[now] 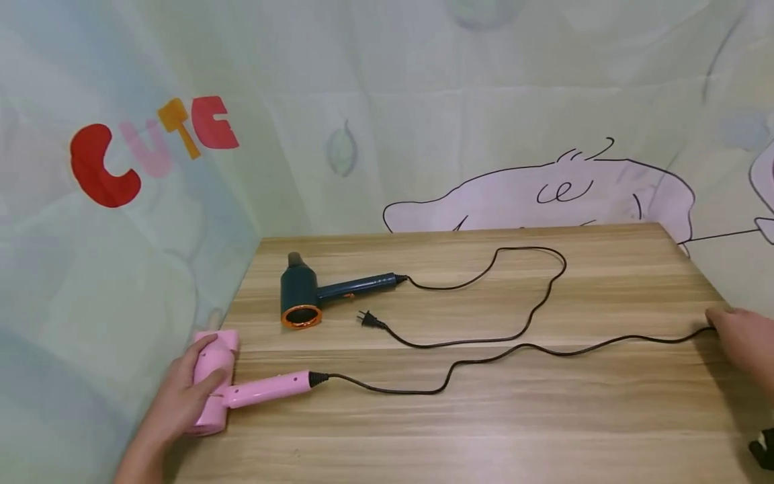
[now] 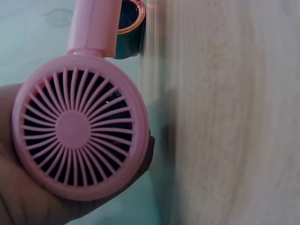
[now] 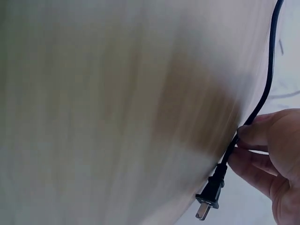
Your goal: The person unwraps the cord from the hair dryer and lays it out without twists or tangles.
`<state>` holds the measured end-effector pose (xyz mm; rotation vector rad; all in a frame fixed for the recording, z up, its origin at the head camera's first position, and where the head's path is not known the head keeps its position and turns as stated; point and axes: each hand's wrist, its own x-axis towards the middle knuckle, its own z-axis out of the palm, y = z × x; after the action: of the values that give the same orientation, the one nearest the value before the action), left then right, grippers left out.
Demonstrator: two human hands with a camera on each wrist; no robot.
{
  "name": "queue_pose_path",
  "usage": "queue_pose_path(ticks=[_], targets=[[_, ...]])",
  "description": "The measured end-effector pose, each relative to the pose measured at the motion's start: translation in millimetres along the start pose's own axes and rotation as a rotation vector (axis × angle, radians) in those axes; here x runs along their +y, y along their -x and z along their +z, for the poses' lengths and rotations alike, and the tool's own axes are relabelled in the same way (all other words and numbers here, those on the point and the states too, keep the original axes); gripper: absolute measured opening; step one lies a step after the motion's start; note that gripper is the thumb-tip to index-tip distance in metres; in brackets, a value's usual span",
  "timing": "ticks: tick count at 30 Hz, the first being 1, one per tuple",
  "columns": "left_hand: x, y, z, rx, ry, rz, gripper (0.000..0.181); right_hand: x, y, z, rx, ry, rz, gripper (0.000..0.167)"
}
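Note:
A pink hair dryer (image 1: pixel 269 390) lies at the table's left edge, its handle pointing right. My left hand (image 1: pixel 184 393) grips its barrel, thumb on the near side; in the left wrist view the round rear grille (image 2: pixel 72 130) faces the camera. From the handle a black cord (image 1: pixel 417 392) runs across the table to the right edge. There my right hand (image 1: pixel 746 343) pinches the cord between thumb and fingers. The right wrist view shows the two-pin plug (image 3: pixel 211 192) hanging just below those fingers.
Behind the pink one lies a dark green hair dryer (image 1: pixel 299 289) with an orange rim. Its black cord loops right and back, ending in a plug (image 1: pixel 370 320) mid-table. All rest on a wood-grain table (image 1: pixel 484 430). Printed cloth (image 1: pixel 363 101) hangs along the back and left.

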<state>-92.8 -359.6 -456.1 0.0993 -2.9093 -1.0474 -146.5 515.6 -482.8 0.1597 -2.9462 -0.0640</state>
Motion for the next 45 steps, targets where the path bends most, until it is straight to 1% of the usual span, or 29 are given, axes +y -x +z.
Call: queue_pose_path(ticks=[2,3,5,7,9,11,13,16,19,21,24,26,28,29,31,33,38,40,42,45], targets=[[0.9,-1.4,-0.9,-0.015,-0.011,0.000,0.065,-11,-2.4,-2,-0.040,0.013,-0.008,0.007],[1.2,-2.2,-1.3,-0.020,-0.020,0.001,0.065,-16,-4.8,-3,-0.051,0.011,-0.027,0.006],[1.6,-3.4,-1.8,-0.027,-0.040,0.012,0.065,-26,-10.7,-4,-0.038,-0.009,-0.087,0.008],[1.9,-4.6,-2.1,-0.046,-0.058,0.020,0.065,-34,-17.2,-3,-0.037,-0.029,-0.132,0.012],[1.8,-6.6,-2.4,-0.069,-0.068,0.025,0.066,-37,-21.3,-1,-0.014,-0.047,-0.166,0.015],[1.7,-8.1,-3.1,-0.091,-0.071,0.023,0.067,-36,-21.2,0,0.021,-0.066,-0.196,0.018],[0.6,-9.7,-4.0,-0.098,-0.074,0.025,0.067,-30,-16.5,1,0.046,-0.075,-0.204,0.022],[-1.5,-9.5,-6.3,-0.091,-0.080,0.030,0.066,-19,-5.3,0,0.068,-0.070,-0.190,0.027],[-4.2,-8.3,-7.9,-0.077,-0.085,0.045,0.065,-9,3.4,-2,0.074,-0.046,-0.151,0.030],[-5.2,-7.6,-8.1,-0.079,-0.074,0.066,0.065,-6,5.6,-2,0.086,-0.036,-0.146,0.031],[-5.0,-6.5,-6.6,-0.067,-0.076,0.103,0.064,-8,1.6,-1,0.093,-0.056,-0.177,0.031],[-3.6,-6.7,-4.8,-0.066,-0.078,0.128,0.064,-13,-5.2,1,0.103,-0.072,-0.224,0.031],[-1.0,-7.5,-3.1,-0.083,-0.076,0.130,0.064,-21,-13.7,2,0.115,-0.092,-0.272,0.031],[0.4,-8.7,-2.1,-0.098,-0.071,0.126,0.064,-25,-17.9,2,0.109,-0.092,-0.288,0.030],[3.7,-12.9,-0.2,-0.131,-0.072,0.112,0.065,-35,-26.7,4,0.126,-0.110,-0.332,0.030],[6.9,-18.0,1.5,-0.163,-0.077,0.096,0.065,-46,-35.0,4,0.130,-0.125,-0.358,0.028],[13.0,-30.2,5.5,-0.198,-0.123,0.079,0.064,-75,-54.6,9,0.173,-0.176,-0.454,0.028],[14.4,-33.9,6.8,-0.213,-0.137,0.067,0.064,-84,-59.7,10,0.198,-0.207,-0.504,0.032],[15.5,-37.9,7.9,-0.224,-0.146,0.069,0.065,-90,-61.7,12,0.215,-0.233,-0.548,0.037],[16.8,-43.9,9.2,-0.236,-0.153,0.083,0.065,-95,-59.5,12,0.230,-0.245,-0.585,0.045]])
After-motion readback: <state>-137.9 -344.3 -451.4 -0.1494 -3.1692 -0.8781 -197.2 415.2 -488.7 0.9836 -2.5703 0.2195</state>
